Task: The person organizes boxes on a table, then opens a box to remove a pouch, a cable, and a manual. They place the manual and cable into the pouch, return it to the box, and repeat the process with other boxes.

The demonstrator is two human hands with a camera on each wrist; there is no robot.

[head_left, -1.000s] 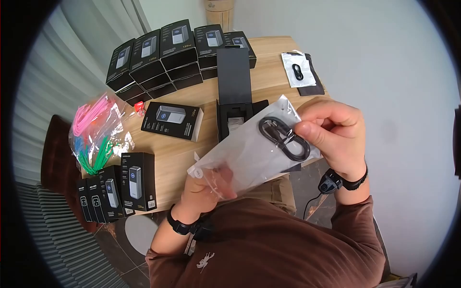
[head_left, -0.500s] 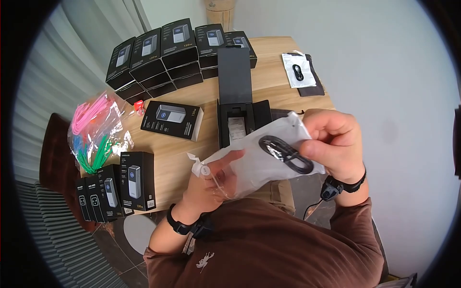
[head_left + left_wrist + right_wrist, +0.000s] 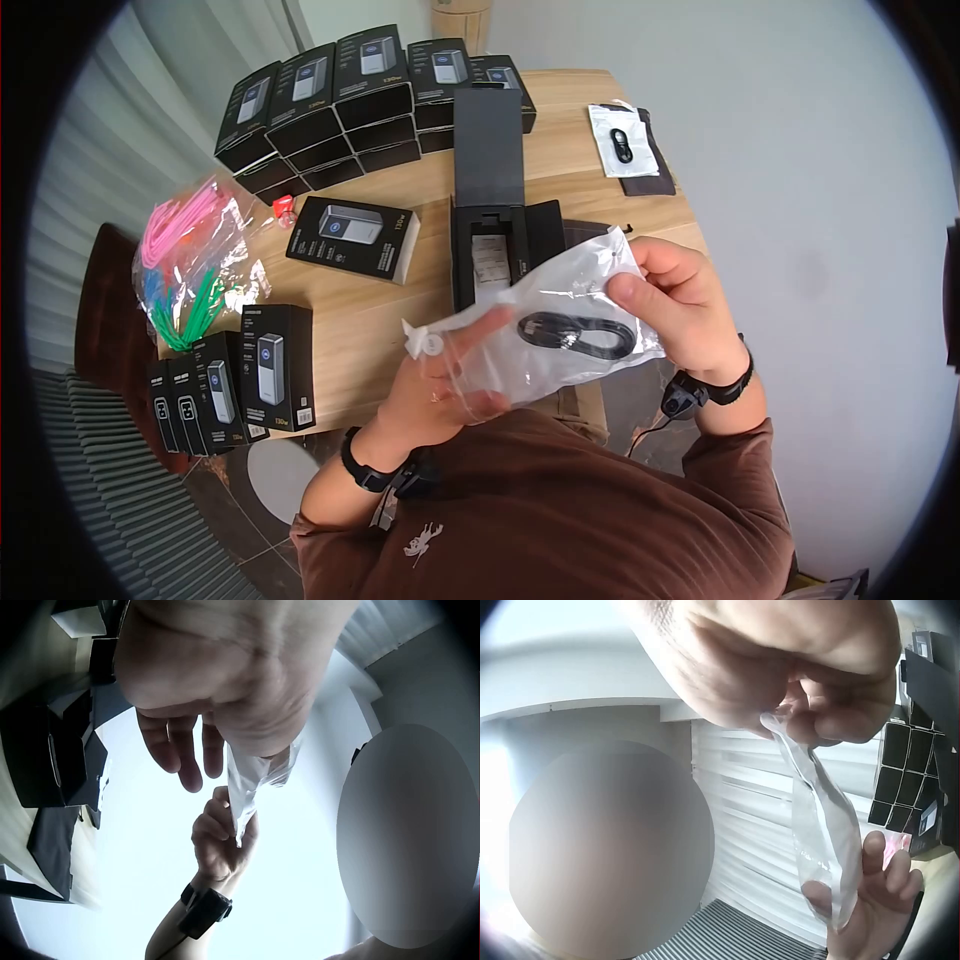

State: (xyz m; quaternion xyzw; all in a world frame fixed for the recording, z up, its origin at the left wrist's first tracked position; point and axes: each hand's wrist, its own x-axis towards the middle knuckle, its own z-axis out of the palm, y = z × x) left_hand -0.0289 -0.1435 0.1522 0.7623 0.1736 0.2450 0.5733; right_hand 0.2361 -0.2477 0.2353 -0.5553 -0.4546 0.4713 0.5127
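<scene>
A clear plastic bag (image 3: 560,285) with a coiled black cable (image 3: 578,336) inside is held up between both hands, over the table's front edge. My right hand (image 3: 680,310) pinches its right end between thumb and curled fingers. At the other end, by a small round white sticker (image 3: 432,344), my left hand (image 3: 425,395) holds the bag, its thumb and fingers on opposite faces. Edge-on in the right wrist view, the bag (image 3: 821,825) runs between the two hands. Behind it stands an open black box (image 3: 488,150), lid raised, a printed white paper (image 3: 491,262) inside.
Stacked black boxes (image 3: 372,75) line the table's back. One box (image 3: 352,238) lies left of the open one; several stand at front left (image 3: 278,365). A bag of pink and green strips (image 3: 190,225) lies left. Another bagged cable (image 3: 622,145) rests on a dark pouch at back right.
The bag has swung from a steep slant to nearly level. Its cable now lies lower and flatter inside. My right hand has moved down and slightly left; both hands keep their hold.
</scene>
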